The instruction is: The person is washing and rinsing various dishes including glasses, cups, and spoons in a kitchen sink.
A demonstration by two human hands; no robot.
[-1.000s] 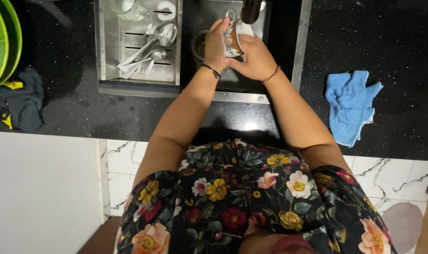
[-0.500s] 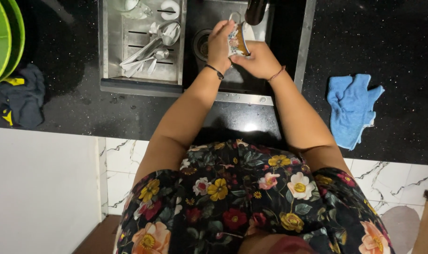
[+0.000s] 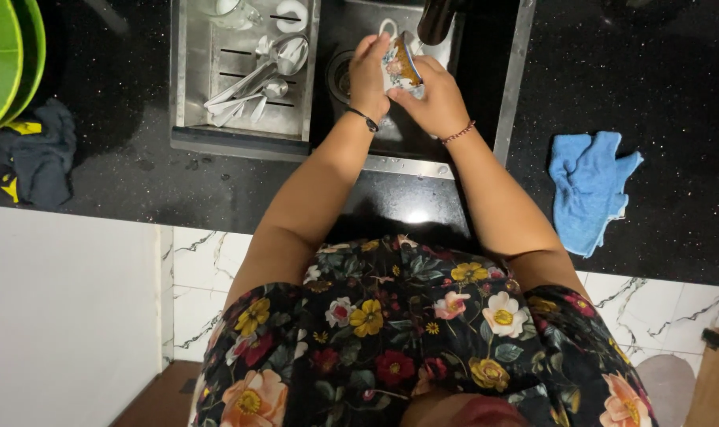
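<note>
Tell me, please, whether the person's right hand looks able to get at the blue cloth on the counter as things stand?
Probably yes, once freed: the blue cloth lies uncovered on the black counter to the right of the sink, nothing between. For now the right hand is holding the patterned cup.

A small cup (image 3: 397,65) is held over the dark sink basin (image 3: 478,87), just below the dark tap spout (image 3: 436,20). The cup is white, with a white loop handle showing at its upper left and a coloured pattern in orange, blue and red on its side. It is tipped on its side rather than standing upright; which way its mouth faces cannot be told. It is gripped from the left by the left hand (image 3: 369,73) and from the right by the right hand (image 3: 432,101), whose fingers are closed against its wall, so that much of its body is hidden.
</note>
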